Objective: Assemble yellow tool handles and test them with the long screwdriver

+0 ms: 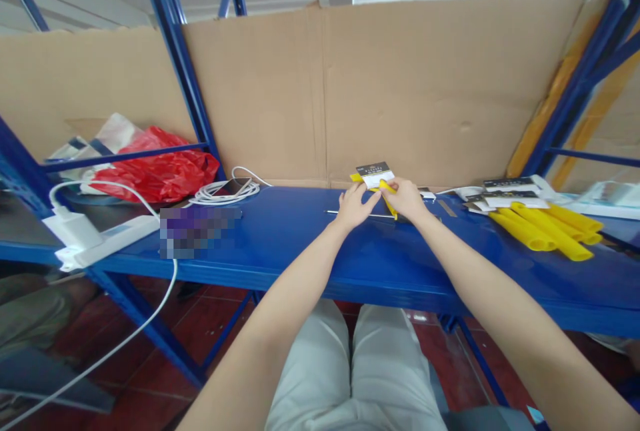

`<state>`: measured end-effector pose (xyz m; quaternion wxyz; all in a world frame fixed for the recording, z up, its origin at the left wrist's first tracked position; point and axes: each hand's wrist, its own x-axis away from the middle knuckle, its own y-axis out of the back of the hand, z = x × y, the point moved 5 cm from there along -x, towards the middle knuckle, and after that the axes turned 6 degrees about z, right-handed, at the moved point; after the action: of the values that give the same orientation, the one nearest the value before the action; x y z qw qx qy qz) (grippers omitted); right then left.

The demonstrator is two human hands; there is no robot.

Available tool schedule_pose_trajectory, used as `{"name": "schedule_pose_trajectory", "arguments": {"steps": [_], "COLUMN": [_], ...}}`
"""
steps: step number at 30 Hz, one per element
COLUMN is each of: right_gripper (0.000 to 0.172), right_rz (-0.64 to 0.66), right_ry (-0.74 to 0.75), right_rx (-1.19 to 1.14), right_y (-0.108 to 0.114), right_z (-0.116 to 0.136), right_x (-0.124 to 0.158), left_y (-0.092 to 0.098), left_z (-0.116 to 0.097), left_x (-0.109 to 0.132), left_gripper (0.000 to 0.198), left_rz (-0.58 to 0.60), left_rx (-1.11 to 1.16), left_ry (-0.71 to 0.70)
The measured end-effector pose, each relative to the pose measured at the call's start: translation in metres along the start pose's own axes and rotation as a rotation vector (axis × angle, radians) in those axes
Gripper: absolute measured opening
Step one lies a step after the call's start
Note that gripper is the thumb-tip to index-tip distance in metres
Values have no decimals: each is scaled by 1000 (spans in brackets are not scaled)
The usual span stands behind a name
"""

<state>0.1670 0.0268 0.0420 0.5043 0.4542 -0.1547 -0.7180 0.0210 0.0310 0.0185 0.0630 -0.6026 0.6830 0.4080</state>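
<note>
Both hands meet over the blue shelf top point(295, 231), near the cardboard backing. My right hand point(404, 197) is closed on a small yellow piece point(389, 199), its fingers pinched at the upper end. Beside it, my left hand point(356, 207) has its fingers bent towards the same piece; what its fingertips hold, if anything, is hidden. A black-and-white card point(375, 175) stands just behind the fingers, with more yellow showing at its left edge. Under the hands a thin metal rod point(383, 216) lies on the shelf, its right part hidden by the yellow piece and right hand.
Several yellow tubes point(545, 227) lie at the right, with a pile of printed cards point(510, 194) behind them. At the left are a white power strip point(113, 242), a coiled white cable point(225, 192) and a red plastic bag point(165, 167). Blue posts frame the shelf.
</note>
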Motion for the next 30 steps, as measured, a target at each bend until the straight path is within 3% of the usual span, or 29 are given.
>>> {"name": "schedule_pose_trajectory", "arguments": {"steps": [5,9,13,16,20,22,27,30], "right_gripper": [9,38,49,45,15,3,22,27], "right_rz": [-5,-29,2,92,268,286,263,278], "right_ry": [20,42,73,-33,-250,-301,-304,-255], "right_rx": [-40,-85,-214,-489,-818,-881,-933,-925], "right_y": [-1,-6,-9,-11,-16,-17,-16,-14], "right_z": [-6,-7,0,2,3,4,5,4], "right_x": [3,4,8,11,14,15,15,14], "left_y": [-3,-7,-6,-1,7,9,18,22], "left_z": [-1,-1,1,4,13,17,29,36], "left_x": [-3,-6,-3,-2,-4,-5,-6,-7], "left_gripper": [22,22,19,21,26,26,29,41], "left_rz": [43,93,94,26,-104,-166,-371,-416], "left_rx": [303,439,521,589,689,731,777,833], "left_ry": [23,52,226,346,432,453,502,520]}}
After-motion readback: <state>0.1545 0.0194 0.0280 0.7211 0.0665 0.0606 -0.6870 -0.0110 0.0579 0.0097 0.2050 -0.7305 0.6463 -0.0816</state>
